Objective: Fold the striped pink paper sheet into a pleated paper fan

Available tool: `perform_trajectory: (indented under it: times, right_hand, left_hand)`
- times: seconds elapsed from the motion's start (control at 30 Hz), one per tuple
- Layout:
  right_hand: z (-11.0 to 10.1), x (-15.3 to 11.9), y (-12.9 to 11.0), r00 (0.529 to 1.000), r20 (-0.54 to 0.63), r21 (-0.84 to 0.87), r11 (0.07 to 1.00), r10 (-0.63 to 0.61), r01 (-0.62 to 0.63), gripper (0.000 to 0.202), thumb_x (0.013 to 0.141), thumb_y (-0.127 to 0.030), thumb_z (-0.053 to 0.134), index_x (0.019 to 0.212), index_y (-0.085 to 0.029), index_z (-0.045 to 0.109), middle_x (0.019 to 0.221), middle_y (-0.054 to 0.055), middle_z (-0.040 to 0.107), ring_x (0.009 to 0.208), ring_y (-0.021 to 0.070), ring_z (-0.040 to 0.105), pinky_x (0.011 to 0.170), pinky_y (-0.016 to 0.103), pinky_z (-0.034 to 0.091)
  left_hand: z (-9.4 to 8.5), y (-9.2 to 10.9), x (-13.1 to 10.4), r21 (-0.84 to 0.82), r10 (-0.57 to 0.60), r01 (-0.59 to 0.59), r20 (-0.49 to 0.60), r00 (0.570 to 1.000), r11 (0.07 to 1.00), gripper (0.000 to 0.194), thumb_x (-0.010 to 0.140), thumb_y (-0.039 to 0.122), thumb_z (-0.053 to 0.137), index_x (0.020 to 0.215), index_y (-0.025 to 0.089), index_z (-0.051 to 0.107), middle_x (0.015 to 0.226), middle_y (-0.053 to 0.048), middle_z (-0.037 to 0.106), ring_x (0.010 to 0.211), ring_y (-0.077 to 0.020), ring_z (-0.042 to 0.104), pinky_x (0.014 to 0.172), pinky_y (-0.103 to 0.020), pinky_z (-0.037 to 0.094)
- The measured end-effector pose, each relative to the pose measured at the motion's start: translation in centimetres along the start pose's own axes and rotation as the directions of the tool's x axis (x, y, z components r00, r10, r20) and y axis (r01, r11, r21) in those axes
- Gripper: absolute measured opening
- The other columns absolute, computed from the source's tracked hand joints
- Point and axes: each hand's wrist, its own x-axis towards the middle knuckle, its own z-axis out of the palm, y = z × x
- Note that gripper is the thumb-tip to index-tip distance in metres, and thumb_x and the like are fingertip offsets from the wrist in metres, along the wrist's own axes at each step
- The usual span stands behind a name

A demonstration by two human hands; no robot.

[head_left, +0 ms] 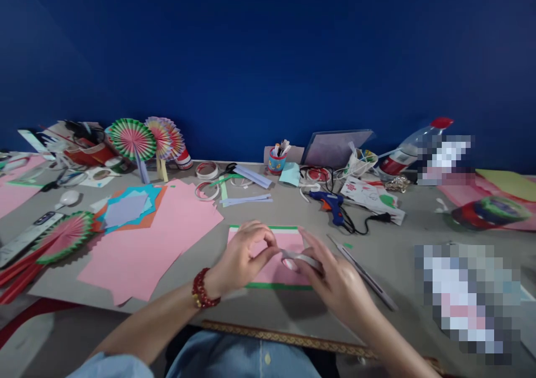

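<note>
Over a pink paper sheet [272, 274] with green strips along its far and near edges, both hands meet. My right hand [341, 274] grips a narrow white roll of tape [307, 259], its fingers partly covering the ring. Thumb and forefinger of my left hand [247, 255] pinch together at the tape's loose end, just left of the roll. A red bead bracelet circles the left wrist. The sheet lies flat on the table, and the hands hide part of it.
Larger pink paper [163, 238] spreads to the left, near folded paper fans [133, 139]. A long metallic craft knife [368, 277] lies right of my right hand. Behind it rest a blue glue gun [333, 206], more tape rolls [206, 191] and a pen cup [277, 161].
</note>
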Motion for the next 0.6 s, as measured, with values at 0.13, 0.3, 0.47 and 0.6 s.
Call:
perform_trajectory:
  times: [0.13,0.3,0.47,0.6]
  right_hand:
    - [-1.9,-0.5,0.4,0.990,0.143,0.071,0.997,0.023,-0.033,0.026,0.100,-0.038,0.047,0.101,-0.025,0.069,0.086,0.004,0.076,0.073,0.0181,0.070,0.063,0.025,0.052]
    - [-3.3,-1.4,1.7,0.976,0.214,-0.021,0.999,0.038,-0.034,0.030,0.101,-0.039,0.046,0.082,-0.026,0.066,0.077,0.000,0.072,0.068,0.0167,0.068,0.059,0.024,0.048]
    - [-2.6,-3.0,3.3,0.983,0.163,-0.180,0.977,-0.082,0.112,0.028,0.102,-0.034,0.043,0.095,-0.026,0.069,0.090,0.002,0.077,0.078,0.0181,0.070,0.069,0.028,0.051]
    - [-1.6,-3.9,4.0,0.984,0.134,-0.337,0.928,-0.121,0.160,0.026,0.101,-0.032,0.043,0.104,-0.024,0.068,0.094,0.004,0.077,0.080,0.0205,0.070,0.074,0.032,0.051]
  left_hand:
    - [-2.3,-0.1,-2.0,0.001,-0.134,0.134,-0.024,0.991,0.991,0.024,0.098,0.035,0.056,0.080,0.019,0.060,0.086,-0.004,0.066,0.087,-0.0187,0.061,0.084,-0.030,0.046]
    - [-4.2,-1.2,-5.5,0.020,-0.372,0.372,-0.016,0.928,0.928,0.026,0.097,0.042,0.052,0.082,0.021,0.060,0.086,-0.002,0.064,0.085,-0.0177,0.061,0.070,-0.023,0.048]
    - [-5.0,-2.5,-8.0,0.160,-0.502,0.500,-0.032,0.864,0.851,0.027,0.095,0.044,0.052,0.082,0.023,0.063,0.083,0.001,0.067,0.081,-0.0173,0.062,0.061,-0.021,0.043]
    - [-4.7,-2.7,-8.2,0.285,-0.431,0.419,-0.019,0.902,0.862,0.024,0.094,0.038,0.057,0.077,0.022,0.065,0.084,-0.001,0.071,0.087,-0.0207,0.064,0.082,-0.030,0.047]
